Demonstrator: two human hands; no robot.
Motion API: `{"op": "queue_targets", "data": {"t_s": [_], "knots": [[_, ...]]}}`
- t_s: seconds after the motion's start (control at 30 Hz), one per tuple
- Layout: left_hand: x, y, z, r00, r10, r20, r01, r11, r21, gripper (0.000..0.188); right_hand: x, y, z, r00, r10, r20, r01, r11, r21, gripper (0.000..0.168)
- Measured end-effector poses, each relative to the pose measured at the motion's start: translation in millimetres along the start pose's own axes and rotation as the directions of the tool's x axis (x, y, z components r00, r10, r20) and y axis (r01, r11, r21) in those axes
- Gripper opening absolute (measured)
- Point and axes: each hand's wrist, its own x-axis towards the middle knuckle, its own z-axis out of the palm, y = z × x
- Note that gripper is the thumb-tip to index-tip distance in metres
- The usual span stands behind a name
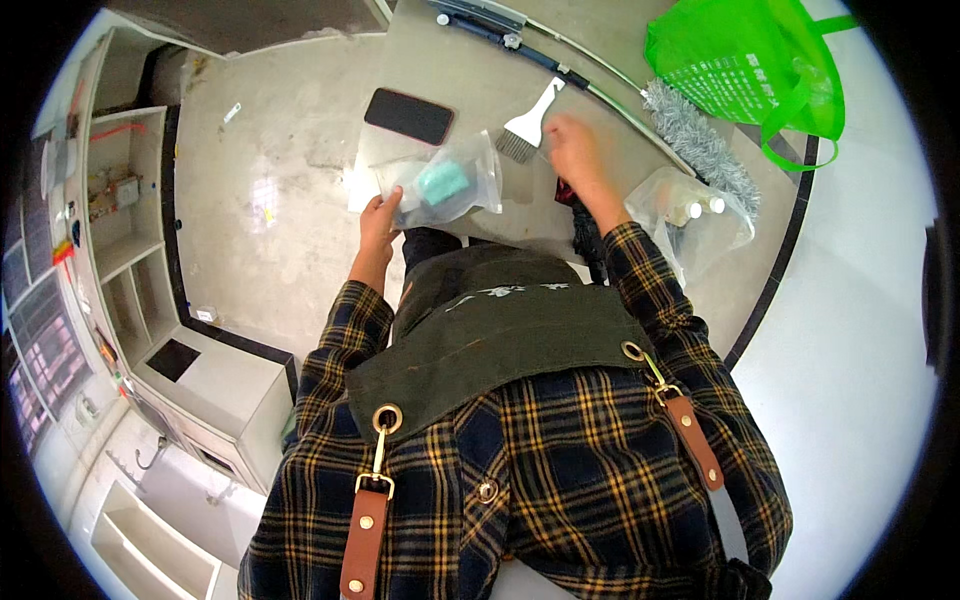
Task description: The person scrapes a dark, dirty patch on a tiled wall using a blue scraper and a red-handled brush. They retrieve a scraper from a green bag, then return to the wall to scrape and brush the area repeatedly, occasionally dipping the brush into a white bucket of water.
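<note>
My left hand (381,225) grips the near edge of a clear plastic bag (484,169), thumb on top. Inside that bag lies a teal block-like item (442,182), possibly a sponge. My right hand (574,154) is blurred, its fingers curled just right of a white-handled brush (531,126) with grey bristles. Whether those fingers hold anything is unclear. A dark smartphone (409,116) lies flat beyond the bag. Below my right wrist, some dark red and black material (585,225) is partly covered by the forearm.
Long poles with a dark blue fitting (512,45) cross the far side. A grey fluffy duster (701,139) lies beside a green tote bag (735,64). Closer on the right, a clear bag (660,199) holds white-capped bottles (690,211). Pale open cabinets (135,225) stand left.
</note>
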Motion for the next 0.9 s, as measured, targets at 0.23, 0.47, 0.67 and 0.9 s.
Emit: {"op": "queue_targets", "data": {"t_s": [0.23, 0.47, 0.67, 0.9], "knots": [[-18.8, -7.8, -0.1, 0.975, 0.041, 0.220, 0.002, 0.981, -0.192, 0.039, -18.3, -38.4, 64.4, 0.867, 0.249, 0.431, -0.470, 0.696, 0.543, 0.013], [-3.9, -24.1, 4.1, 0.960, 0.051, 0.275, 0.025, 0.963, -0.268, 0.031, -7.9, -26.4, 51.3, 0.645, 0.140, 0.752, -0.580, 0.730, 0.361, 0.019], [-14.9, -18.7, 24.0, 0.980, -0.033, 0.198, 0.087, 0.960, -0.267, 0.025, 0.3, -22.0, 60.2, 0.797, -0.138, 0.587, -0.047, 0.956, 0.288, 0.024], [-6.0, -25.7, 23.7, 0.999, -0.018, 0.051, 0.029, 0.974, -0.223, 0.026, -11.6, -34.5, 48.7, 0.831, 0.028, 0.556, 0.084, 0.981, -0.175, 0.020]]}}
